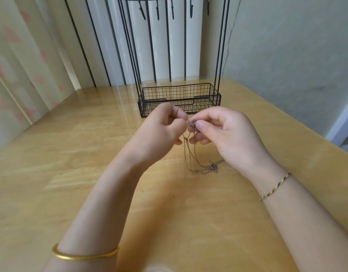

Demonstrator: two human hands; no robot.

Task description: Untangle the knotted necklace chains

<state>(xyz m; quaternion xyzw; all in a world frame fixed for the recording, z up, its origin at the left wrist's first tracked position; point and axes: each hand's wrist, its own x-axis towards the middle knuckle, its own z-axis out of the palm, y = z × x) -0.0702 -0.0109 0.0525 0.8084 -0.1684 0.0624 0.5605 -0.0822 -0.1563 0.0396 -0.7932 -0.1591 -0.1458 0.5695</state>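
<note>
Necklace chains (213, 167) pinched by both hands (161, 125) (226, 132) above wooden table (71, 158), wire rack (180, 95) behind

No legible text or labels.

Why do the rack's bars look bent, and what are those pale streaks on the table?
Head view: the wide-angle lens bows the bars of the rack; the streaks are glare on the glossy table; the thin chains pinched by the left hand and right hand look slightly blurred, so the knot is hard to read.
</note>
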